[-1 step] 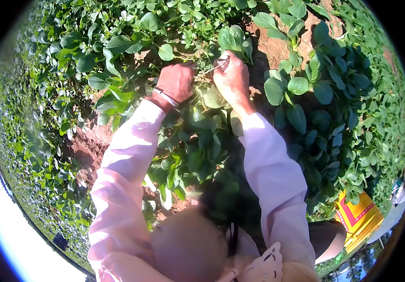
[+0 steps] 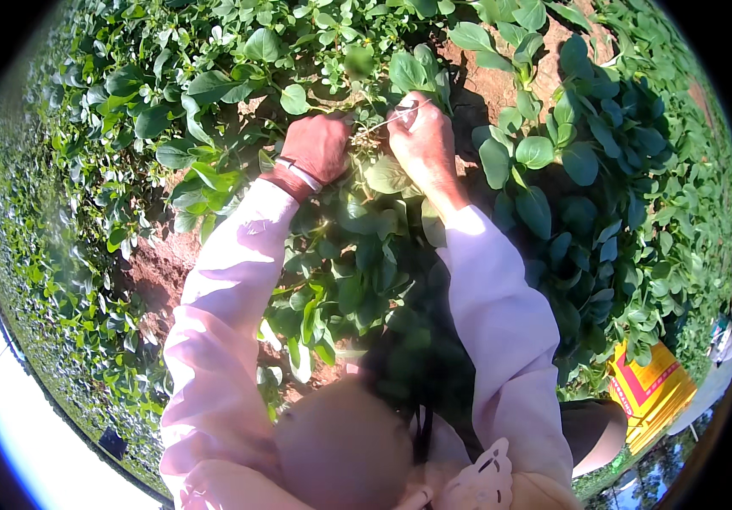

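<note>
Both of my hands are down among low, leafy green plants. My left hand (image 2: 319,149), with a pale band at the wrist, is curled closed with its knuckles up. What its fingers grip is hidden by the hand. A short gap away on the right, my right hand (image 2: 424,140) pinches a thin, pale strand (image 2: 373,128). It slants between the two hands; whether it is a stem, a root or a wire I cannot tell. Just beyond my right hand stands a broad-leaved plant (image 2: 408,70). A yellowish-green leaf (image 2: 385,175) lies below and between my hands.
Broad-leaved plants (image 2: 536,153) grow on the right, partly in shadow. Small-leaved growth (image 2: 332,30) crowds the far side. Reddish-brown soil (image 2: 162,268) shows on the left. A yellow and red printed bag (image 2: 648,393) lies at the lower right.
My right hand has shifted very slightly right, and the pale strand shows a little farther across its fingers. My left hand stays closed in the same place.
</note>
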The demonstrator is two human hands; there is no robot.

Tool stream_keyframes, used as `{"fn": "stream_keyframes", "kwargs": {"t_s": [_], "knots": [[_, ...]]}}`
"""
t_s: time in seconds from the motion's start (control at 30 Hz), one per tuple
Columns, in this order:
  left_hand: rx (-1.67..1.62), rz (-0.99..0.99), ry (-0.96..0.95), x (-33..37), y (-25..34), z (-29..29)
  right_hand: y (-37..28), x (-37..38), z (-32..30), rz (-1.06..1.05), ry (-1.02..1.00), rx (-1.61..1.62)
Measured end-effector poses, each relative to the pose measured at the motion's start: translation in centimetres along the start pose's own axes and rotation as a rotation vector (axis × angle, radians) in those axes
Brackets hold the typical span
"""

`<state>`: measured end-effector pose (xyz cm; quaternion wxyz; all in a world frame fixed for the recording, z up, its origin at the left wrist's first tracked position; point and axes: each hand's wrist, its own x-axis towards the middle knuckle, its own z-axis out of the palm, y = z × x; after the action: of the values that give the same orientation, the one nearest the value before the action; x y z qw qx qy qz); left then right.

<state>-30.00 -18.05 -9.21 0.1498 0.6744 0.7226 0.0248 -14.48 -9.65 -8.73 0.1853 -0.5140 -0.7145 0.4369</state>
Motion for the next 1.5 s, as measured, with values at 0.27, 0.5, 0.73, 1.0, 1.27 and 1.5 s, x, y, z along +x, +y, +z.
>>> {"fn": "stream_keyframes", "kwargs": {"t_s": [0.27, 0.5, 0.73, 1.0, 1.27, 1.5], "knots": [[0.349, 0.242, 0.062, 4.8, 2.3, -1.1, 1.1, -5.1, -4.6, -0.034, 0.024, 0.056], [0.525, -0.036, 0.025, 8.4, -1.3, 0.3, 0.6, -5.7, -4.8, -0.045, 0.014, 0.05], [0.148, -0.086, 0.223, 7.6, -2.7, 0.9, 0.6, -3.7, -3.7, -0.075, -0.053, 0.051], [-0.267, -0.287, 0.387, 8.3, -4.4, 1.2, 0.4, 0.2, 0.3, -0.036, 0.097, -0.01], [-0.939, -0.587, 0.433, 5.8, -11.4, 4.3, 1.0, -4.9, -2.9, -0.117, -0.014, 0.0], [-0.982, -0.287, 0.478, -0.1, -10.9, 5.3, -0.5, -2.2, -2.4, -0.082, -0.011, 0.05]]}}
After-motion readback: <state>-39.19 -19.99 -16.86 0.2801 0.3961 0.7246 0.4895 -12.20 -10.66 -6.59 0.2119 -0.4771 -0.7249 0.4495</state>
